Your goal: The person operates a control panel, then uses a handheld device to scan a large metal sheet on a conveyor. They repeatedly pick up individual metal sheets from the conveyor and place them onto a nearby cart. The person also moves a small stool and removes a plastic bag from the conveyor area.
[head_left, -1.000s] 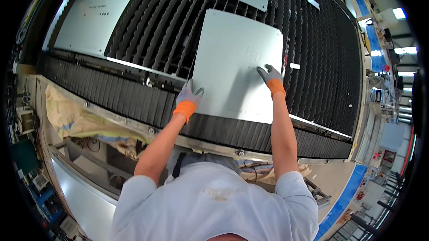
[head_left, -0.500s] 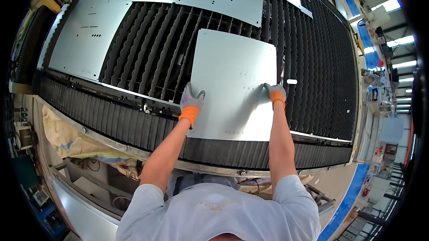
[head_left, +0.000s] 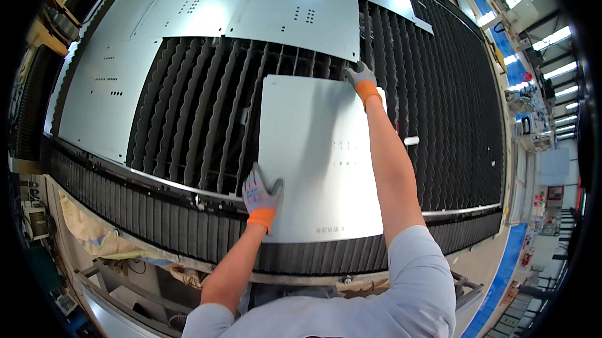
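A plain, bright metal sheet (head_left: 313, 169) lies over the dark slatted bed in front of me, its near edge over the ribbed black cover. My left hand (head_left: 261, 190), in a grey glove with an orange cuff, grips the sheet's left edge with the thumb on top; its other fingers are at or beyond the edge. My right hand (head_left: 360, 78), gloved alike, is at the far edge near the far right corner. Its fingers curl over that edge, and their tips are partly hidden. My right forearm crosses the sheet's right side.
Larger perforated metal sheets (head_left: 263, 5) cover the far and left parts of the bed. Upright wavy slats (head_left: 188, 112) stand in the gap between them. The ribbed black cover (head_left: 182, 212) runs along the near side. A small white piece (head_left: 411, 141) rests on the slats to the right.
My right hand has gone from the sheet's right edge to its far edge. My left hand still holds the left edge. The whole bed appears lower in the view.
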The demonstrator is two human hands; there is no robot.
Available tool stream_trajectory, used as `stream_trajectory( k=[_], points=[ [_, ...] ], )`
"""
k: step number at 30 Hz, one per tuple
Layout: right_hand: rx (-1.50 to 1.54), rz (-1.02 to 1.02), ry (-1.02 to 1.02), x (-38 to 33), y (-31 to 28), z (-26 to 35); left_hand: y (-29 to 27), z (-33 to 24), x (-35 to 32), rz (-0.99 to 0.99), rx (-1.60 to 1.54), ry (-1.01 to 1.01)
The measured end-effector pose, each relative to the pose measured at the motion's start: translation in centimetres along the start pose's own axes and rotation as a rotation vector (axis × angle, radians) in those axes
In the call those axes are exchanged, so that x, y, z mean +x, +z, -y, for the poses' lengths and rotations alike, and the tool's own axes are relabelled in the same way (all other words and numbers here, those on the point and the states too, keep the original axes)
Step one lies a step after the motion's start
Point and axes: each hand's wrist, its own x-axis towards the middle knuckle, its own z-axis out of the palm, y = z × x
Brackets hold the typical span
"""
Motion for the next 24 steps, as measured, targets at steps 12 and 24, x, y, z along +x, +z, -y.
stream_trajectory(
  k=[12,24],
  points=[
    [1.003,-0.086,0.756,13.0,7.3,-1.1,0.1,0.7,0.9,0.076,0.066,-0.007],
    [1.713,0.486,0.38,1.4,-2.7,12.0,-1.1,1.6,0.4,0.252,0.075,-0.074]
  ],
)
